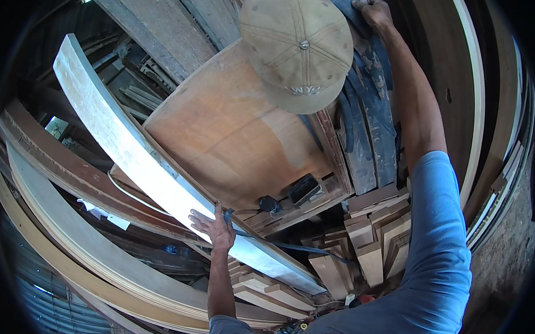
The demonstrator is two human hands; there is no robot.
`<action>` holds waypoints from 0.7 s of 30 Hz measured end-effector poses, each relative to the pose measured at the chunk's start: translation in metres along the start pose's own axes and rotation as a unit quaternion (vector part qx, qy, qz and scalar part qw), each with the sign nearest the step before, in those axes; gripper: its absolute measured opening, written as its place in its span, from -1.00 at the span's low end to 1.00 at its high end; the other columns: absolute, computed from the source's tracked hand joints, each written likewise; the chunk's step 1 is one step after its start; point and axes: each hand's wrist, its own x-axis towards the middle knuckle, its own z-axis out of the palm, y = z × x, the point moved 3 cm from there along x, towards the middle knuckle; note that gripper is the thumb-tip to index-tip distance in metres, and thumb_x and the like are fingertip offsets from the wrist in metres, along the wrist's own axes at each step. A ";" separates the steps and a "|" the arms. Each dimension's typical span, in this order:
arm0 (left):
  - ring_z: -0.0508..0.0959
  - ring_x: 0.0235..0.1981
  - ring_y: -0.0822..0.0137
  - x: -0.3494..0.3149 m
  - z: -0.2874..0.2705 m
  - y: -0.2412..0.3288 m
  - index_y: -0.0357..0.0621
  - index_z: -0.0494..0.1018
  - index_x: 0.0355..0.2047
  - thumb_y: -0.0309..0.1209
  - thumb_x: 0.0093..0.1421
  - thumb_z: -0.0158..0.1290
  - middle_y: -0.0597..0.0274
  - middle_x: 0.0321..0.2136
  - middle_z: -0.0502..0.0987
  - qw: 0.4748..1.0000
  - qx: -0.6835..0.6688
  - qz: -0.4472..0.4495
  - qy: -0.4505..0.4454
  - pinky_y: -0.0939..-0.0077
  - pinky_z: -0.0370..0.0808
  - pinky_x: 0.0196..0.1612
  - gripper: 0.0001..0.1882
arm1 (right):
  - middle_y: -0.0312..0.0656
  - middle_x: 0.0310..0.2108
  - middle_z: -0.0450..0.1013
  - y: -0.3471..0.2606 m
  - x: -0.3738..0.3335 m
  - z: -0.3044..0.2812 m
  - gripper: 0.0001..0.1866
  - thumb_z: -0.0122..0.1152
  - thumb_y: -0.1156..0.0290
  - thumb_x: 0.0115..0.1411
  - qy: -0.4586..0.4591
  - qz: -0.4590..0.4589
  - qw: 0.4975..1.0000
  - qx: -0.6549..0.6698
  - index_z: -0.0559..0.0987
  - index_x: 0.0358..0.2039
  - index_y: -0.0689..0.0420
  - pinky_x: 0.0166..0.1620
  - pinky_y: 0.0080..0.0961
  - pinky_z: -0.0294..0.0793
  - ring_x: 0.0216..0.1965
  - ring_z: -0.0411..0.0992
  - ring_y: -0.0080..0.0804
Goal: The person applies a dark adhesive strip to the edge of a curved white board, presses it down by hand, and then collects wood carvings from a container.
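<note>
While the left hand (pixel 213 227) lies open on it, the long whitish plank (pixel 132 150) looks smooth and pale.

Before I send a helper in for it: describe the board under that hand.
Start at the big brown plywood sheet. Along its lower-left edge leans a long white plank, with the left hand flat on it. It is the only pale, whitewashed board among the darker brown ones.

I see no packages, signs or screens among the stacked timber around me. The only label-like thing is a small white paper tag (pixel 111 216), rectangular and slightly crumpled, stuck low on a dark curved board at my left; any marking on it is too small to tell.
</note>
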 end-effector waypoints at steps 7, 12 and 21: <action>-0.57 0.33 -0.57 0.003 -0.007 0.010 0.28 0.16 0.32 -0.44 0.17 0.16 -0.60 0.30 -0.59 0.999 0.002 -0.038 -0.030 -0.46 -0.42 0.30 -0.26 | -0.22 -0.54 0.49 -0.009 0.007 -0.043 -0.76 0.12 0.41 0.29 0.079 -0.054 0.995 0.039 0.47 -0.55 0.15 -0.39 -0.36 0.37 -0.48 0.38 -0.43; -0.57 0.34 -0.54 0.002 -0.011 0.012 0.28 0.14 0.34 -0.42 0.19 0.16 -0.58 0.31 -0.59 0.998 0.004 -0.050 -0.043 -0.45 -0.43 0.30 -0.26 | -0.10 -0.46 0.55 -0.009 -0.004 -0.058 -0.66 -0.02 0.30 0.37 0.085 -0.052 0.995 -0.018 0.51 -0.50 0.22 -0.28 -0.30 0.44 -0.41 0.46 -0.35; -0.57 0.33 -0.56 -0.002 -0.004 0.003 0.28 0.10 0.35 -0.42 0.16 0.16 -0.58 0.31 -0.57 1.000 -0.001 -0.021 -0.015 -0.48 -0.45 0.29 -0.22 | -0.21 -0.41 0.56 -0.047 -0.052 -0.083 -0.75 0.07 0.35 0.32 -0.027 -0.059 0.988 0.141 0.63 -0.33 0.25 -0.26 -0.38 0.44 -0.38 0.46 -0.40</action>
